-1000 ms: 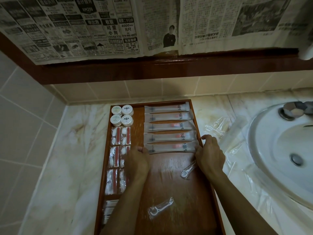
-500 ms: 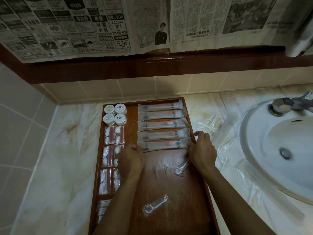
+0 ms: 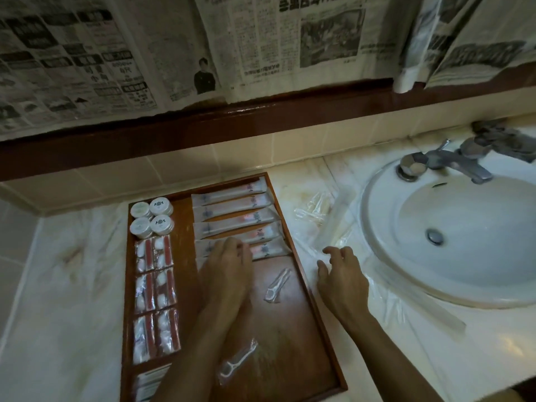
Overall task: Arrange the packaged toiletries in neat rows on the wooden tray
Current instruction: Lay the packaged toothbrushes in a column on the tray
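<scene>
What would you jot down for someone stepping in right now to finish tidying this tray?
Left hand: fingers rest flat on the nearest long sachets, gripping nothing.
Right hand: off the wooden tray, over the counter, loosely curled and holding nothing.
Done: long sachets stacked in a row at the tray's back right; four round tubs at back left; red-and-white packets in pairs down the left side.
Left: two wrapped floss picks, one mid-tray and one near the front, lie loose and askew. The nearest sachets look slightly fanned; straighten them.
</scene>
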